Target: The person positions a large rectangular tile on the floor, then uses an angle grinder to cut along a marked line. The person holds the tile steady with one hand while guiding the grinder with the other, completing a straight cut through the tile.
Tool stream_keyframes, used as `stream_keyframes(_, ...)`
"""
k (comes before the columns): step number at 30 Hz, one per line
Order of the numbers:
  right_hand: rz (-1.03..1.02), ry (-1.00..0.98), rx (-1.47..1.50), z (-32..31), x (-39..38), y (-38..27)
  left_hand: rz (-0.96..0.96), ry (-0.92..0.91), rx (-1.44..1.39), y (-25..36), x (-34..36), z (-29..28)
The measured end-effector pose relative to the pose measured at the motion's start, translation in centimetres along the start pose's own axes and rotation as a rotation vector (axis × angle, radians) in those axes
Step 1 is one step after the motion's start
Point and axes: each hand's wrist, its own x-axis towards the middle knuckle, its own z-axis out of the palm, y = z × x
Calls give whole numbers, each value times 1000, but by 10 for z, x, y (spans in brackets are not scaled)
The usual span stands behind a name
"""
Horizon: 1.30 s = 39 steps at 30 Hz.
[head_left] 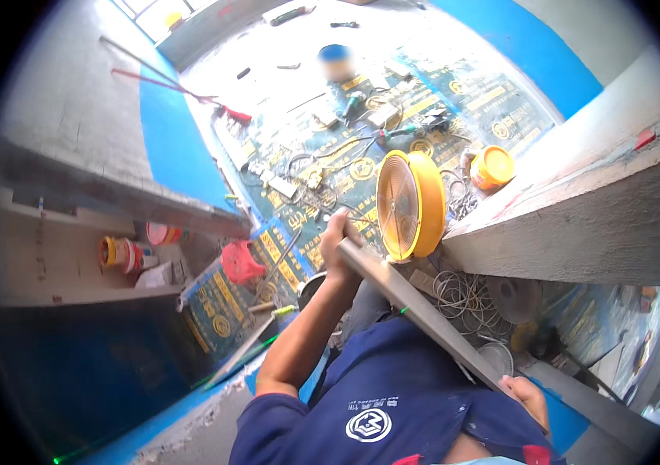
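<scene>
I hold a long, narrow grey board (423, 310) slanting across my body from upper left to lower right, with a short green light line on it. My left hand (335, 242) is closed round its upper end, and my right hand (526, 399) grips its lower end near my right hip. Beyond my left hand stands a yellow round fan (428, 203). Below the board, coils of pale cable (462, 298) lie on the floor.
Power tools (396, 133), cords and scraps lie on the covered floor (493, 101). A red stool (238, 262) is ahead-left, a yellow bucket (491, 167) ahead-right. A concrete wall (578, 225) juts in at right; a ledge (74, 292) with buckets (120, 253) is left.
</scene>
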Motion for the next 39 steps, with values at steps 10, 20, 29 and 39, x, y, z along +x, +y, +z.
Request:
stream_keyframes(10, 34, 35, -443, 21, 36, -44, -10, 11, -104, 22, 92, -22)
stream_keyframes(20, -220, 118, -273, 232, 12, -130, 22, -3, -182, 117, 267, -119)
stream_keyframes(29, 205, 158, -751, 363, 66, -222, 65, -49, -179, 275, 359, -142)
stream_keyframes(39, -19, 67, -795, 406, 159, -294, 295, -158, -131, 379, 407, -119)
